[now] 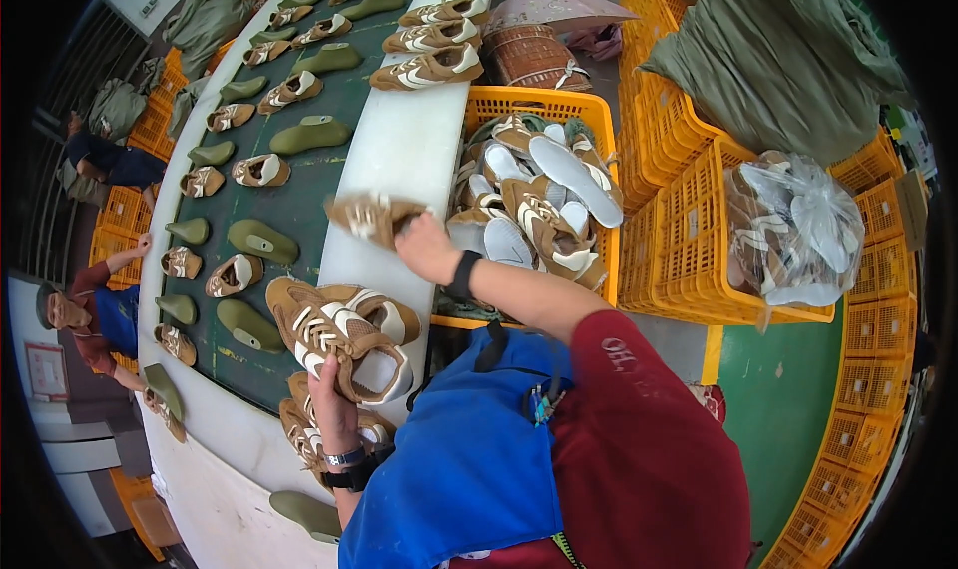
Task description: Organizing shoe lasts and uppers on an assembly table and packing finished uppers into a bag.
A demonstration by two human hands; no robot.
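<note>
My left hand (334,406) is closed round a brown-and-white sneaker (317,331), held up with its heel toward me. Another sneaker (387,317) sits close against it, and I cannot tell whether the same hand holds both. Below that wrist, more brown sneakers (299,431) lie on the white table edge. In my right hand (427,248) is a further brown sneaker (371,220), smeared by motion, over the white ledge (371,155). Just right of it stands a yellow crate (611,270) full of sneaker uppers and pale insoles (577,182).
A dark green conveyor belt (225,309) carries rows of sneakers and olive shoe lasts (261,242). Three sneakers (429,68) lie on the far ledge. Stacked yellow crates (674,240) and a bag of shoes (793,230) stand at right. A co-worker (95,314) reaches in from the left.
</note>
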